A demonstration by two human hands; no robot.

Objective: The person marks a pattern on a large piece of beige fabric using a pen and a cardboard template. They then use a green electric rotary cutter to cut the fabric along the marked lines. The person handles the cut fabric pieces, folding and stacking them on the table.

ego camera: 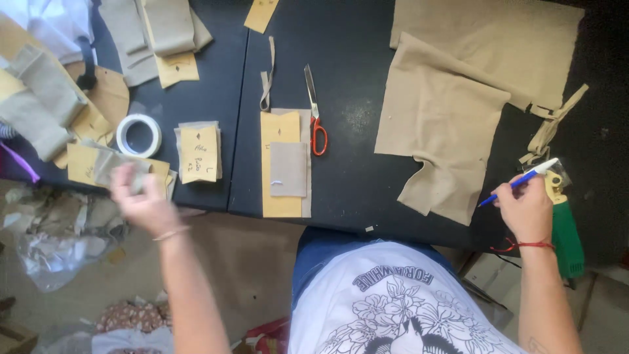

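Pen (517, 182) sits pinched in my right hand (526, 210) at right, beside the big tan fabric (440, 124). At left, my blurred left hand (139, 196) grips a grey fabric piece (116, 165) near the tape roll (138, 136).

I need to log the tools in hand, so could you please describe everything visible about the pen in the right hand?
The pen is a slim ballpoint with a blue barrel and a white cap end. The right hand grips it near the middle, tilted, its tip pointing down-left toward the beige fabric piece on the dark table. The tip looks just off the fabric's edge.
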